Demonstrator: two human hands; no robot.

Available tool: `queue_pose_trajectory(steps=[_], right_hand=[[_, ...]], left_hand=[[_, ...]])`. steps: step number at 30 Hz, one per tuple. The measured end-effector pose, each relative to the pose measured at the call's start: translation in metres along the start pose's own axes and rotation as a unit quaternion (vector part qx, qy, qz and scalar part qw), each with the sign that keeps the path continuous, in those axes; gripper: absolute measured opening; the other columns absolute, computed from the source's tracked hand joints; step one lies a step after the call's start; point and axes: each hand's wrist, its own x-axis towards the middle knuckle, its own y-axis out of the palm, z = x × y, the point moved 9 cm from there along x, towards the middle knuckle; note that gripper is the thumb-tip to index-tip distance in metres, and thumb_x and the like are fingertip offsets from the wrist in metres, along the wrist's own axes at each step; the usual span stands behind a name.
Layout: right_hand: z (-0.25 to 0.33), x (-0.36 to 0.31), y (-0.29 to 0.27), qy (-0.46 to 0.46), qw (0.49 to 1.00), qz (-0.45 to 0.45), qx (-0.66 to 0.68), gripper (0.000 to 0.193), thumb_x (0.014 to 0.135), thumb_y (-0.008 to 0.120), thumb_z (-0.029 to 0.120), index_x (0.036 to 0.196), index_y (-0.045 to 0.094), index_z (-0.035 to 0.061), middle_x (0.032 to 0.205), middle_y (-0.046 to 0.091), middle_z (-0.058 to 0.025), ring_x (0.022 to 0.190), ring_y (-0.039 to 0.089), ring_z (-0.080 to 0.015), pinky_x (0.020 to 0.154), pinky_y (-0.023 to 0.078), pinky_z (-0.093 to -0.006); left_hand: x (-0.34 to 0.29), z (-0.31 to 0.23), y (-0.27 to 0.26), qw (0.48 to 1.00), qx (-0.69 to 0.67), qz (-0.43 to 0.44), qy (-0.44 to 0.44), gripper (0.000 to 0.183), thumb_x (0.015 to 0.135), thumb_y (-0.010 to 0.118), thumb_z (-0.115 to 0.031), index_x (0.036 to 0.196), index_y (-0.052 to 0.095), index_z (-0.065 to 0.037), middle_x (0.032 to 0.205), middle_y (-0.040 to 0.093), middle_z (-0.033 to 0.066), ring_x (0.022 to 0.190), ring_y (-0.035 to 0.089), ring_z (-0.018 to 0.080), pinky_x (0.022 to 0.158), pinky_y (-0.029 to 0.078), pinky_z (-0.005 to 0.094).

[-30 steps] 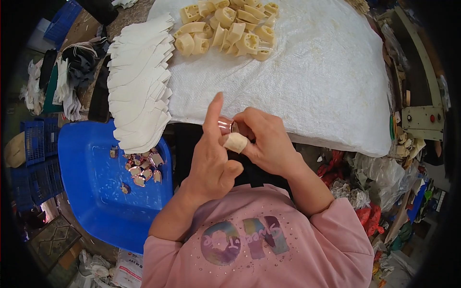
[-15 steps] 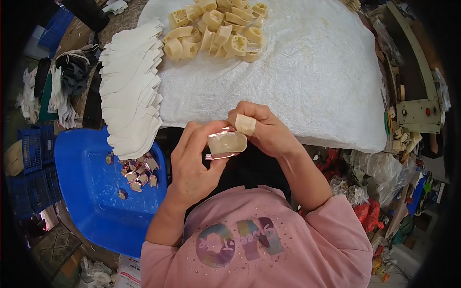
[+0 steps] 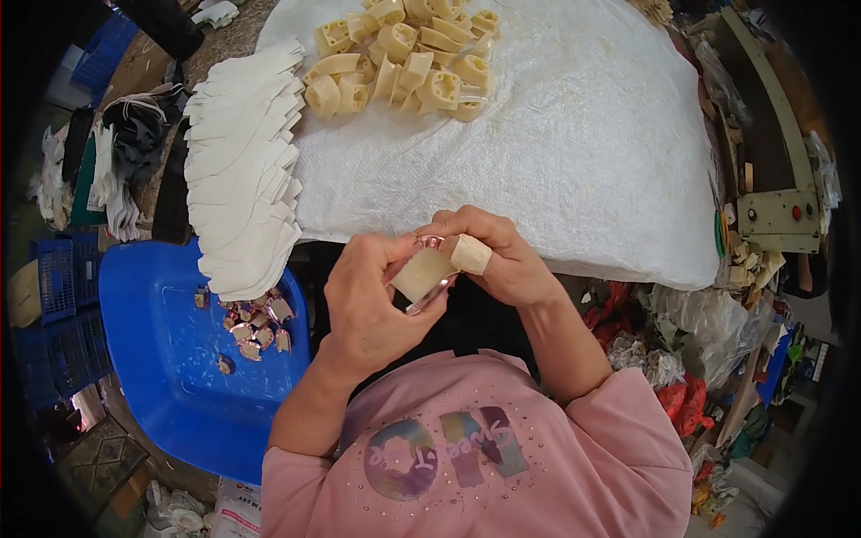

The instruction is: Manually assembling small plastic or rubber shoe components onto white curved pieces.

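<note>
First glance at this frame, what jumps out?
Dead centre, the left hand and the right hand meet over a small cream block with a shiny rim, just off the near edge of the white cloth-covered table. At the table's far end lies a heap of cream plastic parts, with a fanned stack of white cut pieces along its left edge above a blue tray.

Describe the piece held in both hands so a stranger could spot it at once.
Start at the white cloth-covered table and come to its near edge, where the left hand and right hand meet. Between them is a small cream block with a shiny pinkish metallic edge. Unlike the loose cream parts heaped at the far edge, it is off the table.
</note>
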Motion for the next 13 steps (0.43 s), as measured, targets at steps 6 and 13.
queue_pose_trajectory(steps=[6, 13], right_hand=[[-0.007, -0.003, 0.001, -0.03, 0.988, -0.125, -0.083, 0.025, 0.096, 0.045, 0.02, 0.107, 0.057, 0.0014, 0.097, 0.06, -0.0072, 0.088, 0.056, -0.0141, 0.077, 0.045, -0.0284], [-0.031, -0.002, 0.024, 0.002, 0.968, -0.037, 0.249, 0.039, 0.096, 0.046, 0.034, 0.121, 0.047, 0.0045, 0.111, 0.055, -0.0107, 0.103, 0.054, -0.0175, 0.092, 0.044, -0.0342]], left_hand=[[-0.001, -0.009, 0.005, 0.994, 0.08, -0.062, 0.05, 0.05, 0.057, 0.082, -0.004, 0.093, 0.049, 0.001, 0.08, 0.061, 0.0125, 0.068, 0.063, 0.0159, 0.06, 0.052, 0.027], [-0.007, -0.008, -0.006, 0.989, 0.062, -0.124, 0.05, 0.047, 0.054, 0.08, -0.005, 0.091, 0.053, 0.0, 0.076, 0.054, 0.0111, 0.063, 0.055, 0.0283, 0.058, 0.044, 0.0373]])
